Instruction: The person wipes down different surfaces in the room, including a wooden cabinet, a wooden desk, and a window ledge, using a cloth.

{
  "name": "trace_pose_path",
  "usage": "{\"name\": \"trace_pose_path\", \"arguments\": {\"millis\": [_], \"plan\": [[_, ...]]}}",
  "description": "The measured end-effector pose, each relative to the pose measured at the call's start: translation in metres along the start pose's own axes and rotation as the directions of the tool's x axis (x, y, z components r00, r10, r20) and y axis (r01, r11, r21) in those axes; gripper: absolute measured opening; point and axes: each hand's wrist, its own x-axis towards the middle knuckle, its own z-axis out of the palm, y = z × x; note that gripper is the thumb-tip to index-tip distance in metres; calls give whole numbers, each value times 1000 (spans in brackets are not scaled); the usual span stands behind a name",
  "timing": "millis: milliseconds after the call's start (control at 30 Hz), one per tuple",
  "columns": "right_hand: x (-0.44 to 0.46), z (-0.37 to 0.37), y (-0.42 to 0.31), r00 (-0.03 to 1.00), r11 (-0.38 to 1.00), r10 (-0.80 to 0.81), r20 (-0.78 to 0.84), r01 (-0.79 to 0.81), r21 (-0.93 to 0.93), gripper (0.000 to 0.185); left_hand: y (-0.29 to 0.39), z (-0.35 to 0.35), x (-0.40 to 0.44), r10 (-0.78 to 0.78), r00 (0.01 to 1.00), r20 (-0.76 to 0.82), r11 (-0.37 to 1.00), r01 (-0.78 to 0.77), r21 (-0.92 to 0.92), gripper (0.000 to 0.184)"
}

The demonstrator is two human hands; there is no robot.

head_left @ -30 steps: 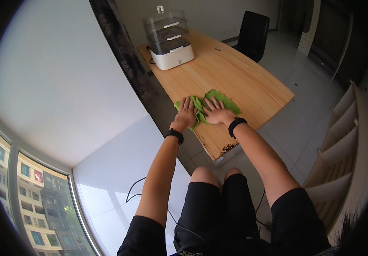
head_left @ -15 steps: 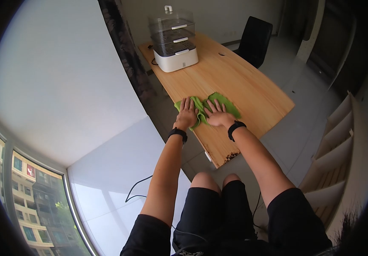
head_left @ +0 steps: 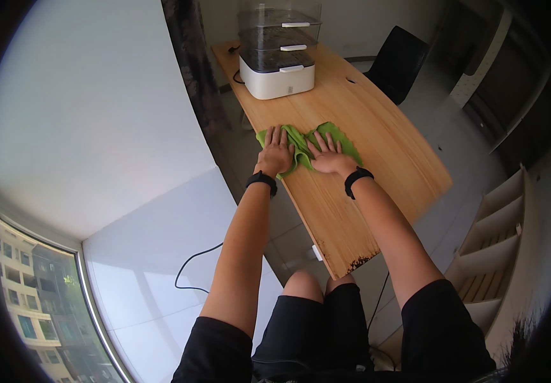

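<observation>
A crumpled green cloth (head_left: 297,150) lies on the wooden table (head_left: 377,147), near its left edge. My left hand (head_left: 275,153) rests on the left part of the cloth, palm down, fingers stretched out. On the cloth's right part lies my right hand (head_left: 331,154), also flat with its fingers spread. Each wrist wears a black band. Dark marks (head_left: 359,262) show on the table's near corner.
A white appliance with clear stacked tiers (head_left: 278,80) stands at the table's far left. Behind the table is a black chair (head_left: 396,64). Wooden shelves (head_left: 492,239) stand at the right, a white ledge (head_left: 160,255) at the left, with a black cable (head_left: 181,268).
The view has shifted, so the appliance and the table's near corner appear nearer and the table is turned slightly. Both hands remain flat on the cloth.
</observation>
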Motion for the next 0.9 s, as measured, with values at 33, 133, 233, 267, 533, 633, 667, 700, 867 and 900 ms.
{"name": "trace_pose_path", "arguments": {"millis": [33, 133, 233, 267, 533, 633, 667, 700, 867, 900], "plan": [[6, -6, -1, 1000, 1000, -1, 4, 1, 3, 65, -3, -4, 7, -6, 1000, 12, 1000, 6, -2, 60], [23, -21, -3, 1000, 1000, -6, 1, 6, 4, 65, -20, -4, 33, -15, 1000, 27, 1000, 14, 24, 60], [49, -29, -2, 1000, 1000, -11, -20, 12, 10, 64, -37, -1, 56, 0, 1000, 31, 1000, 0, 18, 61], [58, -30, -2, 999, 1000, -12, -30, 12, 16, 64, -43, 0, 62, 8, 1000, 18, 999, -9, 37, 61], [107, -47, 1, 999, 1000, -13, -50, 14, 19, 63, -71, 10, 105, 24, 998, -55, 996, -20, 85, 62], [121, -52, -1, 997, 999, -28, -77, 29, 13, 64, -79, 15, 112, 30, 997, -69, 993, -22, 113, 62], [123, -50, 0, 996, 999, -35, -85, 38, 26, 65, -81, 17, 113, 36, 996, -76, 993, -27, 119, 62], [122, -49, 3, 995, 998, -39, -96, 42, 38, 66, -81, 21, 114, 46, 995, -85, 992, -35, 122, 62], [120, -41, -5, 987, 999, 8, -159, -2, 38, 62, -86, 29, 116, 63, 992, -108, 987, -46, 156, 61], [116, -37, -8, 986, 999, 15, -167, -6, 49, 62, -80, 24, 110, 50, 992, -117, 990, -34, 134, 60]]}}
